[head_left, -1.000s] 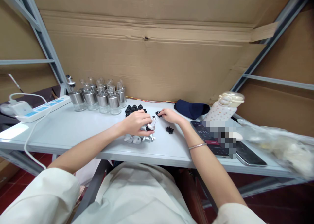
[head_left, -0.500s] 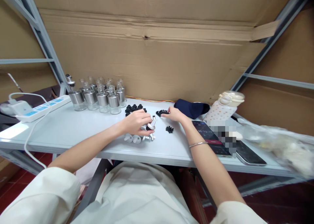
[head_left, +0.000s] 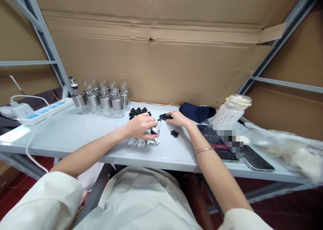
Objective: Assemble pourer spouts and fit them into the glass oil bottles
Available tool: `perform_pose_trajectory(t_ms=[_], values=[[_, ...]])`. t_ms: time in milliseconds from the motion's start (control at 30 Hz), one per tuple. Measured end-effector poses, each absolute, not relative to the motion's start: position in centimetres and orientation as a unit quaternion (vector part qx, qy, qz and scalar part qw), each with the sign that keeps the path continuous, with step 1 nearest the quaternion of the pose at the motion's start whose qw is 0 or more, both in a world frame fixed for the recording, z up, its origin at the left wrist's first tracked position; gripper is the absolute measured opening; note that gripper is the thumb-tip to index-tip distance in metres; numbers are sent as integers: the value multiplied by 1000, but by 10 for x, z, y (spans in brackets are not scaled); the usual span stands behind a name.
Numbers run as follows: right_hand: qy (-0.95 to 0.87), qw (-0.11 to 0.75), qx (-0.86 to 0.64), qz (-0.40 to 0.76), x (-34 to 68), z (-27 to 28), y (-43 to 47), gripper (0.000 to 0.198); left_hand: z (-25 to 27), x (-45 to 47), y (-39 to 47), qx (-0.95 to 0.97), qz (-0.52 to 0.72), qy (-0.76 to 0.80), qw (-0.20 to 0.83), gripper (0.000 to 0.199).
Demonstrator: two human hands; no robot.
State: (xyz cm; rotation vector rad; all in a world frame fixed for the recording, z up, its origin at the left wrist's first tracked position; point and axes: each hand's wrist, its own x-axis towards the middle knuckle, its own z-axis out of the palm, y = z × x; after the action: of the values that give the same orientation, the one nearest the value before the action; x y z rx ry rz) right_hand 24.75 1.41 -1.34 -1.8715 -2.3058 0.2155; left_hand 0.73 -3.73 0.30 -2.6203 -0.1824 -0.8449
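Note:
My left hand (head_left: pixel 142 125) is closed around a metal pourer spout (head_left: pixel 156 127) with a black tip, held just above the table. Under and beside that hand lie more pourer parts with pale round discs (head_left: pixel 136 142); the hand hides some of them. Behind it sit several black stoppers (head_left: pixel 137 112) in a cluster. My right hand (head_left: pixel 178 118) has its thumb and fingers closed at the right end of a pile of small black parts (head_left: pixel 164 117). A smaller group of black pieces (head_left: pixel 174 133) lies on the table below my right hand.
Several glass bottles with steel bands (head_left: pixel 106 104) stand at the back left, near a white power strip (head_left: pixel 47 110) with a cable. A navy cap (head_left: pixel 196 111), a dotted tumbler (head_left: pixel 228 110), phones (head_left: pixel 257 157) and a plastic bag (head_left: pixel 290 149) occupy the right side.
My right hand has shifted slightly left at the black parts, which now lie in a looser, more jumbled pile. My left hand keeps the spout in almost the same place.

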Motion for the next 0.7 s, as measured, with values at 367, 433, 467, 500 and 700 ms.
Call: perform_pose_trajectory(t_ms=[367,433,467,500,700], values=[[-824,127,-542,108,242,-17,13,32,4,7,-37,-933,-298,-65,190,30],[-822,144,-537,128,244,-11,10,26,3,7,-37,-935,-295,-65,188,31],[-822,150,-531,137,244,-7,8,24,2,7,-36,-937,-289,-68,185,31],[-824,159,-521,156,244,-2,4,23,1,7,-36,-940,-280,-73,181,31],[-797,202,-346,452,227,17,-24,39,-3,8,-34,-952,-243,-94,163,33]])
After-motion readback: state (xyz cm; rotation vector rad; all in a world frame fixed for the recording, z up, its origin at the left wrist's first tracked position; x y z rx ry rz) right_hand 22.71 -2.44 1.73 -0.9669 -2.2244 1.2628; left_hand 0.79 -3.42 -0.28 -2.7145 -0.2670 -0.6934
